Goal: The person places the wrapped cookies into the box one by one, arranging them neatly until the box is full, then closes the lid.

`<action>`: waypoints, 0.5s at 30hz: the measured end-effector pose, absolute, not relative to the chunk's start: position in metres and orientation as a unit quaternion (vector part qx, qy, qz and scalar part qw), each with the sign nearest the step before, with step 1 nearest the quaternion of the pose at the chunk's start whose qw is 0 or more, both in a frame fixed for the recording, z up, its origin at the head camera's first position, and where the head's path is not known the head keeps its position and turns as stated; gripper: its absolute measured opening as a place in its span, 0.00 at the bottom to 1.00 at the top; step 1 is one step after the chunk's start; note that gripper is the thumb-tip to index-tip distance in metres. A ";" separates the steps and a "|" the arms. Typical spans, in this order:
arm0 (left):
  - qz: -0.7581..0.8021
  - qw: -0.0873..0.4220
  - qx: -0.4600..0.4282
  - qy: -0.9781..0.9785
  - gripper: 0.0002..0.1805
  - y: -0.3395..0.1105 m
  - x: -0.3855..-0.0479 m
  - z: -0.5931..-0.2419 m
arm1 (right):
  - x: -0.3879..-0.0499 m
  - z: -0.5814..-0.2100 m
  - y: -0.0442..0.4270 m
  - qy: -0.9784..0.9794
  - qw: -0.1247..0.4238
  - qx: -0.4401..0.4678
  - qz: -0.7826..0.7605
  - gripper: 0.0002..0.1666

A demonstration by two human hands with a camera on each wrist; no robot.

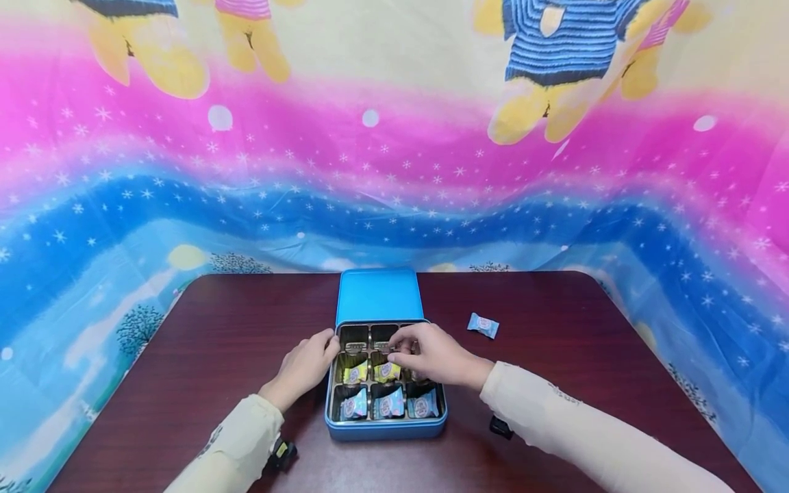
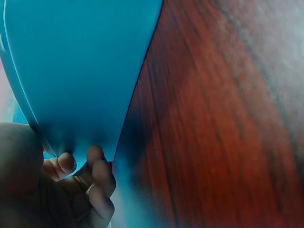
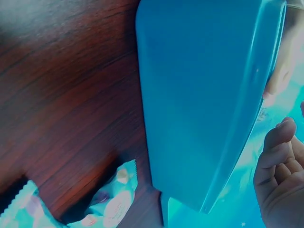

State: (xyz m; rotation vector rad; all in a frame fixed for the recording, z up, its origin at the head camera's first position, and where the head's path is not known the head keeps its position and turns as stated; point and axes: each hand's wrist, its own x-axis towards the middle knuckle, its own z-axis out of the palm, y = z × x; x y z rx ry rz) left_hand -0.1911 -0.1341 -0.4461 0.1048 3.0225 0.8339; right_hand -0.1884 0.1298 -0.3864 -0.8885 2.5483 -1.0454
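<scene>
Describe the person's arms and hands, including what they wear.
The left sleeve and right sleeve are long, cream-coloured and wrinkled, each with dark, illegible markings. The left wrist device is black with a yellow patch; the right wrist device looks black. The left hand and right hand wear no gloves.

- My hands point(image 1: 306, 361) point(image 1: 434, 351) are bare.
- My cream sleeves point(image 1: 561, 416) bear dark markings point(image 1: 564, 394), with wrinkled cuffs point(image 1: 261, 414).
- By the cuffs sit black boxes point(image 1: 283, 454) point(image 1: 501, 428), the left one marked yellow.
</scene>
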 end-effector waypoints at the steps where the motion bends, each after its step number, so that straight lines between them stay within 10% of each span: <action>1: 0.267 0.002 0.034 0.963 0.14 -0.134 -0.191 -0.446 | -0.189 -0.386 0.132 0.875 0.120 -0.304 -0.357 0.17; 15: 0.267 0.006 0.035 0.963 0.14 -0.134 -0.192 -0.447 | -0.196 -0.381 0.154 0.876 0.110 -0.282 -0.375 0.19</action>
